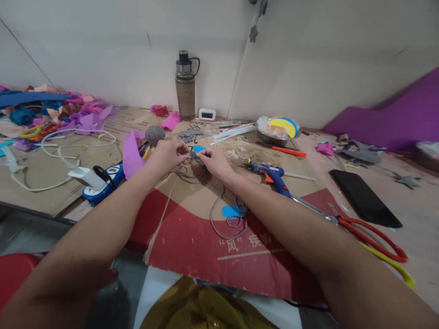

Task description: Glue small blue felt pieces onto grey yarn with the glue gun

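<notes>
View from above a cluttered craft bench (421,214) covered with flattened cardboard (192,237) printed in red, with two bare forearms reaching forward from the bottom of the frame. The left hand (167,156) and right hand (215,162) meet at the middle of the cardboard, fingertips drawn together, both pinching a small grey piece (193,155) between them, just above the surface. A strand of grey yarn (215,218) trails from the hands toward the viewer and loops loosely on the cardboard beside a blue paper cut-out (229,211). A second blue paper scrap (199,148) lies just behind the fingertips. A ball of grey yarn (155,135) sits near the left hand, on its far side.

To the right of the right hand lies a blue glue gun (272,175), and nearer the viewer a pair of scissors (375,240) with red and yellow handles. A black phone (365,198) lies flat further right. At the back, against the pale wall, stand a tall water bottle (185,91) and a small white clock (207,114). Near them are a bundle of white sticks (233,131), a metal bowl (265,137) holding yellow and blue discs, and an orange-handled tool (284,151). Pink and purple felt scraps (85,121) are heaped at the far left, with a white cable (58,153) and charger (85,177) in front of them
</notes>
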`<state>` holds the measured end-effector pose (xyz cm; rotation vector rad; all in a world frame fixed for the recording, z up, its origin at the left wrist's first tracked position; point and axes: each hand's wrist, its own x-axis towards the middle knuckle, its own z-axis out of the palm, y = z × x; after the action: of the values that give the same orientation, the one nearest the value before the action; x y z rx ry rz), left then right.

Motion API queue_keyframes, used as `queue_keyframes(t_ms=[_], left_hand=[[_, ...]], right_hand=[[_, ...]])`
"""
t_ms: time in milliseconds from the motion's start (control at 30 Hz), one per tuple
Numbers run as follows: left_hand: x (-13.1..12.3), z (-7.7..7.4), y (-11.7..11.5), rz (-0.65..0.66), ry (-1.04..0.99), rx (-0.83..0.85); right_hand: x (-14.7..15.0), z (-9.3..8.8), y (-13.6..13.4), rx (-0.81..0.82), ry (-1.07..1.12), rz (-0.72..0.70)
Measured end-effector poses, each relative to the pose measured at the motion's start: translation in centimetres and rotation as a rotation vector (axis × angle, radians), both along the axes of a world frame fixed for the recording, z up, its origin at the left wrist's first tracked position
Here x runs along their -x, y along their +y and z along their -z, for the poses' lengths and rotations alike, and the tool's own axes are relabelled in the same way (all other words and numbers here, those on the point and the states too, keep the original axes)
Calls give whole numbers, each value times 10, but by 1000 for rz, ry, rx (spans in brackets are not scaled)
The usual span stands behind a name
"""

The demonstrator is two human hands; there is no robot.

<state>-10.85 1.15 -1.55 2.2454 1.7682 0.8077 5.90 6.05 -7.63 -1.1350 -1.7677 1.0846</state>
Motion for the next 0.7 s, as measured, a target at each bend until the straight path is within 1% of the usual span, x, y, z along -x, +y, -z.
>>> queue_keyframes(t_ms=[200, 367, 533, 700], left_hand=[[1, 3, 1, -3, -68, 14], [0, 2, 0, -17, -69, 6], [1, 4, 0, -33, -116, 11], [-2, 7, 1, -92, -223, 105]], right_hand=[[0, 2, 1, -9, -12, -6], [-1, 1, 0, 12, -16, -14], [-1, 2, 0, 3, -24, -36], [-2, 0, -3, 18, -11, -41]])
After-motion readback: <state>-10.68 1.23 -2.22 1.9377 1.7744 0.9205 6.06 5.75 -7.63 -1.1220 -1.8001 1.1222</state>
